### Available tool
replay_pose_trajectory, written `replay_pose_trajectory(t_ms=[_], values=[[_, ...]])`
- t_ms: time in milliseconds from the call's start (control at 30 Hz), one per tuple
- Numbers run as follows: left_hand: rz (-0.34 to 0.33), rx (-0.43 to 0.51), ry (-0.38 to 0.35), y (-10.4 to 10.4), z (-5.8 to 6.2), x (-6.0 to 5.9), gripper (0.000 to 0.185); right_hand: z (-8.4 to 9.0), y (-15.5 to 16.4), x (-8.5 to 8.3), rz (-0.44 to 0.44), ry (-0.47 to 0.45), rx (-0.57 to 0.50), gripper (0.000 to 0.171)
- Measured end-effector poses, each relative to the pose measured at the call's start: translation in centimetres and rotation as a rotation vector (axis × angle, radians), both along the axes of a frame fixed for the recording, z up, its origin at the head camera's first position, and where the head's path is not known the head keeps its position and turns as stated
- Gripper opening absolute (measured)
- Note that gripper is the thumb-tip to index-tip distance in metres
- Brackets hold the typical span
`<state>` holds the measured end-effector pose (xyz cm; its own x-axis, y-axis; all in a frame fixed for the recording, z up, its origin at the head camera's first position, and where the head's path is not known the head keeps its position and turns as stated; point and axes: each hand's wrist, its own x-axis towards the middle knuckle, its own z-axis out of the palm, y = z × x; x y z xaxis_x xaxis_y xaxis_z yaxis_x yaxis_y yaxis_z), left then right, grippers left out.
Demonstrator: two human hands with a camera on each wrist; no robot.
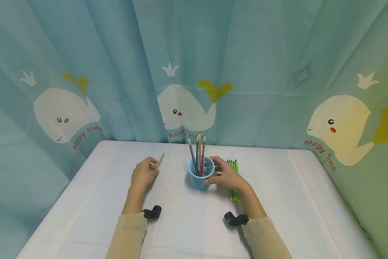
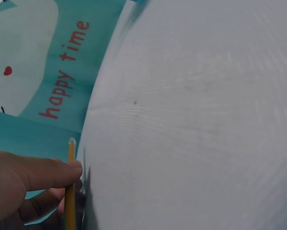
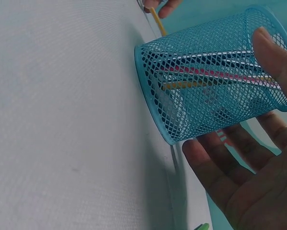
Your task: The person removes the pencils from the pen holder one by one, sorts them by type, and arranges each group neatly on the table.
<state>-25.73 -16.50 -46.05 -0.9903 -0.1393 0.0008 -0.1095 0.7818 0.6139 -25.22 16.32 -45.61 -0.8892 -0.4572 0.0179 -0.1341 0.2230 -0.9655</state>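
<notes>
My left hand pinches a yellow pencil between thumb and fingers, over the left part of the table. In the left wrist view, the white-tipped end of that pencil sticks up past the thumb. A light blue mesh pencil cup stands upright near the middle, with several pencils in it: dark, yellow and red ones. My right hand holds the cup from its right side. In the right wrist view, the thumb lies on one side of the mesh cup and the fingers on the other.
A row of green pencils lies on the white-covered table, partly under the right forearm. Behind the table hangs a blue-green curtain printed with whales. Black cameras sit at both wrists.
</notes>
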Motion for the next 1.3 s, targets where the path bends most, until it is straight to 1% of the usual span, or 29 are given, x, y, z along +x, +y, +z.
replay_pose_trajectory(t_ms=[233,533,600,700,800,833,900,933,1000,1033,1100,1167,1233,1300], values=[[0.025,-0.058,0.011,-0.1,-0.3,0.1,0.033,-0.1,-0.3,0.1,0.003,-0.005,-0.002,0.077],[0.015,-0.087,0.012,0.0,0.1,0.2,0.032,-0.1,-0.3,-0.1,0.003,0.006,0.004,0.076],[0.007,-0.089,0.013,0.0,0.3,0.3,0.032,-0.2,-0.2,-0.1,0.003,0.009,0.008,0.076],[0.000,-0.089,0.024,0.2,0.9,0.4,0.034,-0.3,-0.2,-0.2,0.005,0.008,0.010,0.076],[-0.013,-0.057,0.069,0.6,1.9,0.7,0.035,-0.4,-0.1,-0.2,0.006,0.004,0.011,0.076],[-0.019,-0.029,0.093,0.8,2.2,0.7,0.034,-0.3,-0.1,-0.2,0.005,0.002,0.010,0.076],[-0.050,0.071,0.148,1.2,2.9,0.8,0.035,-0.3,-0.1,-0.2,0.004,0.000,0.011,0.076],[-0.069,0.140,0.168,1.4,3.2,0.8,0.035,-0.3,-0.1,-0.2,0.002,-0.001,0.012,0.076],[-0.133,0.328,0.190,1.9,3.7,0.9,0.036,-0.2,0.0,-0.1,0.002,-0.003,0.013,0.076],[-0.164,0.435,0.188,2.2,3.9,0.9,0.036,-0.2,0.0,-0.1,0.002,-0.003,0.014,0.076],[-0.220,0.642,0.158,2.9,4.3,1.0,0.037,-0.2,0.0,-0.1,0.001,-0.004,0.015,0.076],[-0.258,0.802,0.112,3.7,4.3,1.0,0.037,-0.2,0.0,-0.1,0.003,-0.004,0.015,0.076],[-0.274,0.883,0.071,4.5,4.1,0.9,0.037,-0.2,0.0,-0.1,0.003,-0.004,0.015,0.076],[-0.298,0.906,0.039,5.3,3.7,0.9,0.039,-0.1,0.0,-0.1,0.003,-0.004,0.012,0.076]])
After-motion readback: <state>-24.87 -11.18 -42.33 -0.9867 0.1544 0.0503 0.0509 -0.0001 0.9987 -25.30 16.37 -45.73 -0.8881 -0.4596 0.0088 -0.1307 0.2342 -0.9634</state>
